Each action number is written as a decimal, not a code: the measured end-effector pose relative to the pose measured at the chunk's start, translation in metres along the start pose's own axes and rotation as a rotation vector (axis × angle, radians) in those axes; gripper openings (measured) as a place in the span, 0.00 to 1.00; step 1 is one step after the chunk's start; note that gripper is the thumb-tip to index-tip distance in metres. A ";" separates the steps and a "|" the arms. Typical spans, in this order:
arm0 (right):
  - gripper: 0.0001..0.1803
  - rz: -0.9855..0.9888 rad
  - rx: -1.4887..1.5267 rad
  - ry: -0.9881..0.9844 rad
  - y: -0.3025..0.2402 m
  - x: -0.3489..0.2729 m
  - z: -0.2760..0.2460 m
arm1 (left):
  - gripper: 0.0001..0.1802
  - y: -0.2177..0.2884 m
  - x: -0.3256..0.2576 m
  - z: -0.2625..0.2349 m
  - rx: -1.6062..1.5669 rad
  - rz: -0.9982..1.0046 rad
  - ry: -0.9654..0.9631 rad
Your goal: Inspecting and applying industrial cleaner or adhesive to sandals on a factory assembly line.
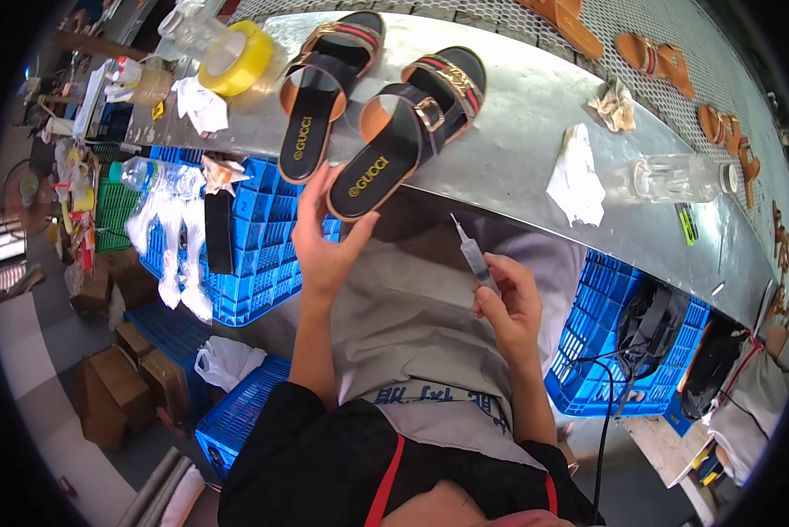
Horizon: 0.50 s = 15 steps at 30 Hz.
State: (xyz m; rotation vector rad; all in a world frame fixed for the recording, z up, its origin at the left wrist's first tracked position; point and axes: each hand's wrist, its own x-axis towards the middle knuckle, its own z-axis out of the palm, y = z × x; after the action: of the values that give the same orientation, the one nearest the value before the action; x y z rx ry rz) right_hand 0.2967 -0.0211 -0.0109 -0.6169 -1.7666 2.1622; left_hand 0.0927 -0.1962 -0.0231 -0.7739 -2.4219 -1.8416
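My left hand (326, 255) is closed on the heel end of a black sandal (378, 178), thumb on one side and fingers on the other. This sandal has a gold buckle strap and a striped front strap, and its toe end rests on the metal tabletop (508, 167). Beside it on the left lies its matching sandal (311, 127), untouched. My right hand (513, 307) pinches a clear syringe (475, 260) with a thin tip pointing up and to the left. The syringe is held in front of the table edge, apart from the sandal.
A yellow tape roll (238, 60) sits at the far left, near white crumpled paper (201, 105). On the right are a clear bottle (671, 179), white tissue (577, 180) and a green-yellow cutter (686, 224). Brown sandals (656, 63) stand on mesh behind. Blue crates (267, 237) flank me below.
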 end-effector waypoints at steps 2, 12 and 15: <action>0.22 0.012 0.016 0.024 0.002 0.001 -0.003 | 0.46 0.001 -0.002 0.002 -0.086 -0.036 0.031; 0.22 -0.102 -0.058 0.099 0.007 0.004 -0.016 | 0.50 -0.006 0.000 -0.004 -0.175 -0.134 -0.017; 0.22 -0.077 -0.053 0.178 0.006 0.004 -0.019 | 0.47 -0.011 0.001 -0.006 -0.219 -0.140 -0.008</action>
State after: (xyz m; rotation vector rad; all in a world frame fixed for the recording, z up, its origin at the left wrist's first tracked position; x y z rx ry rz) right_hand 0.3033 -0.0042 -0.0205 -0.7188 -1.7285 1.9505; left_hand 0.0862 -0.2037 -0.0311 -0.6351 -2.3624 -2.1876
